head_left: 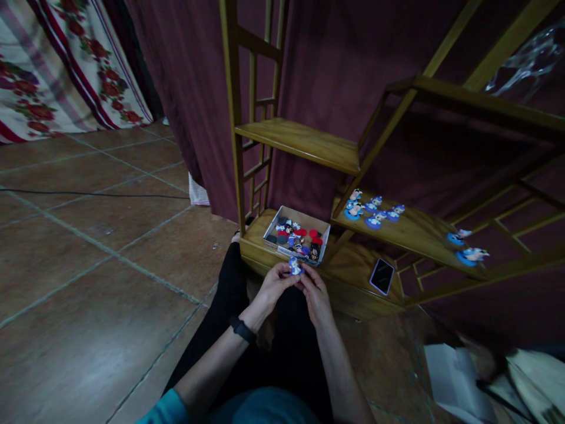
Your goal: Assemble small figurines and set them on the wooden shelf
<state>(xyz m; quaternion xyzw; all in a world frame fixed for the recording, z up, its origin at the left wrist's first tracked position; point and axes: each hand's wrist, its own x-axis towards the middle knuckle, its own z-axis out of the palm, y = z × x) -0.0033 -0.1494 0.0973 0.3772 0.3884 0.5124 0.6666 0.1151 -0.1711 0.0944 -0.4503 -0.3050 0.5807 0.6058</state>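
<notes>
Between the fingertips of my left hand (277, 285) and my right hand (315, 290) is a small purple-and-white figurine (295, 266), held upright in front of the box. Both hands are closed on it from either side, above my lap. Just beyond them sits an open cardboard box (325, 232) holding loose figurines and red and dark round bases. On the shelf (415, 232) to the right stand several figurines: a group with purple or blue bases (376, 219) at its left end, and two with blue bases (473, 255) toward its right end.
A phone (382, 277) lies on the lower wooden surface right of the box. An upper shelf (304, 141) and wooden uprights frame the space. A cable (97, 193) crosses the tiled floor at left. A white box (457, 377) and a pale bag (536, 380) are at lower right.
</notes>
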